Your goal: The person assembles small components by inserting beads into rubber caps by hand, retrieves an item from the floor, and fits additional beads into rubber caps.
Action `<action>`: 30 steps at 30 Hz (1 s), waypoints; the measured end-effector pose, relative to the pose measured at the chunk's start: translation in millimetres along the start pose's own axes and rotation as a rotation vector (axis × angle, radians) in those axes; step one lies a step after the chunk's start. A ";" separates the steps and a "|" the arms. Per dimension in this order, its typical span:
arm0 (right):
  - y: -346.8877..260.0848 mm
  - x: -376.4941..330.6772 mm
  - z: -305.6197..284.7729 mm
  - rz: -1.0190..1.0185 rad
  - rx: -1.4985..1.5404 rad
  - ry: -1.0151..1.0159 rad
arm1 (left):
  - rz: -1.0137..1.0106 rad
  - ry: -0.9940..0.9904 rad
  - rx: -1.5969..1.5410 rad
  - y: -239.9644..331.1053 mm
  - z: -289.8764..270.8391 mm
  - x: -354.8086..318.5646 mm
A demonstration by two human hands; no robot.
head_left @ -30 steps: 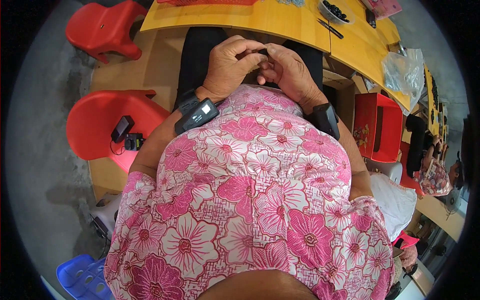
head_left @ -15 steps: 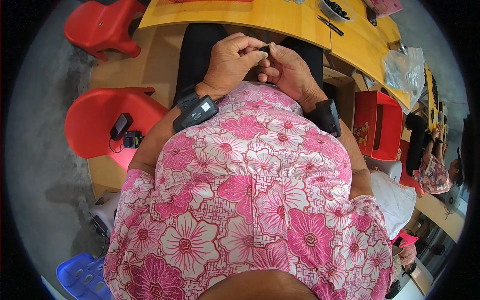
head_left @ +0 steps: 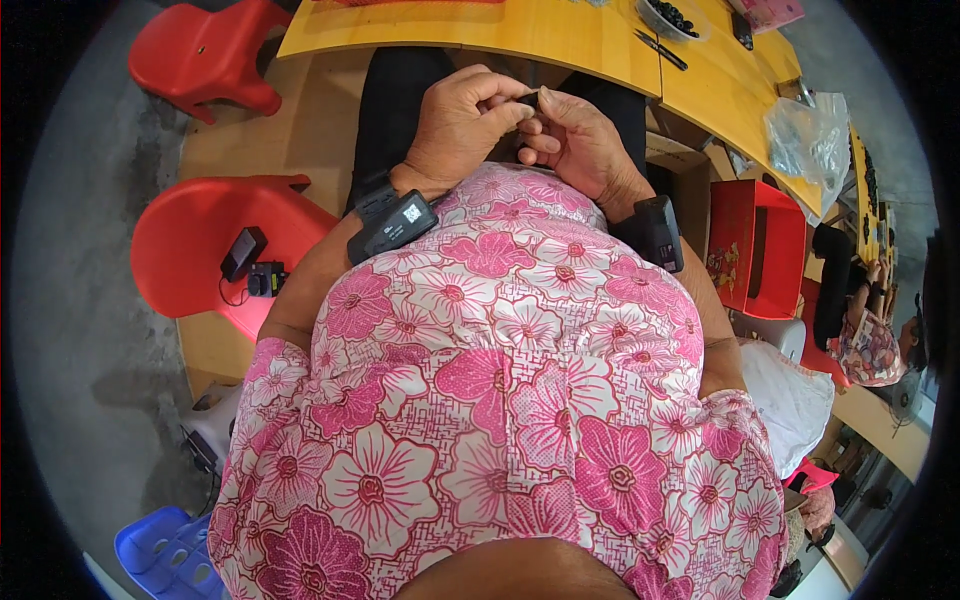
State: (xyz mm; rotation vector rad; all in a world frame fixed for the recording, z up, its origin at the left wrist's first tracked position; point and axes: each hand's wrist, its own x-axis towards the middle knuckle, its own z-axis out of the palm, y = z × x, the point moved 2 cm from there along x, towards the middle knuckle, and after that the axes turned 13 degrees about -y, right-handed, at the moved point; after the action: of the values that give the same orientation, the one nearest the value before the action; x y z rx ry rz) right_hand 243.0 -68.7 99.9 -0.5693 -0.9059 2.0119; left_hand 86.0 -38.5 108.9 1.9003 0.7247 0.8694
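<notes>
Tiny dark piece (head_left: 528,98), two-handed pinch

So the left hand (head_left: 452,132) has it pinched between thumb and forefinger, and the right hand (head_left: 585,142) is pinching the other end. Can't make out what it is, way too small. It's between the hands, just short of the yellow counter (head_left: 560,35). Up there: a bowl (head_left: 652,24) of black bits (head_left: 676,18), slim dark tool (head_left: 661,50) lying near it.
</notes>
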 end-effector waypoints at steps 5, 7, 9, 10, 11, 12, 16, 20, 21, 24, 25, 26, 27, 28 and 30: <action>-2.5 -2.7 -0.3 -0.020 -0.077 0.006 | 0.014 -0.002 0.034 2.5 -0.6 -0.4; -3.5 -3.6 0.4 -0.034 -0.120 0.018 | 0.051 0.040 0.030 6.7 -1.2 0.5; -4.4 -3.5 0.9 -0.061 -0.118 0.085 | 0.060 0.044 0.034 3.6 -0.4 0.7; -3.8 -3.0 1.3 -0.060 -0.118 0.084 | 0.069 0.046 0.038 2.5 0.0 0.5; -4.2 -2.7 0.9 -0.109 -0.153 0.119 | 0.069 0.047 0.038 2.4 0.3 0.4; -4.7 -2.7 0.3 -0.158 -0.188 0.154 | 0.058 0.042 0.027 2.1 0.7 0.4; -3.3 -1.5 -2.2 -0.182 -0.175 0.157 | 0.045 0.050 -0.053 -1.3 1.8 0.9; -1.5 -0.2 -5.9 -0.174 -0.172 0.159 | -0.043 -0.008 -0.108 -3.0 1.9 -1.7; -1.4 0.1 -6.6 -0.170 -0.170 0.146 | -0.050 -0.011 -0.144 -4.1 2.3 -1.9; -1.8 1.0 -6.6 -0.168 -0.167 0.131 | -0.069 -0.021 -0.224 -8.0 4.3 -2.2; -2.1 1.1 -6.3 -0.168 -0.166 0.131 | -0.083 -0.028 -0.268 -9.1 4.8 -2.5; -2.5 1.2 -6.1 -0.161 -0.188 0.136 | -0.083 -0.029 -0.268 -10.0 5.0 -2.9; -2.7 1.4 -6.0 -0.153 -0.210 0.140 | -0.096 -0.037 -0.291 -11.3 5.2 -3.4; -3.1 1.4 -6.1 -0.154 -0.210 0.141 | -0.110 -0.045 -0.314 -11.9 5.5 -3.4; -3.3 1.6 -6.2 -0.143 -0.223 0.139 | -0.123 -0.053 -0.331 -9.2 5.1 -4.0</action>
State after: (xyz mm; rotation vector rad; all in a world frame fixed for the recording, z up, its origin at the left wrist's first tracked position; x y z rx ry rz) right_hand 247.9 -63.7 98.4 -0.7359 -1.0618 1.7332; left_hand 86.6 -40.1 97.9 1.5627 0.6163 0.8035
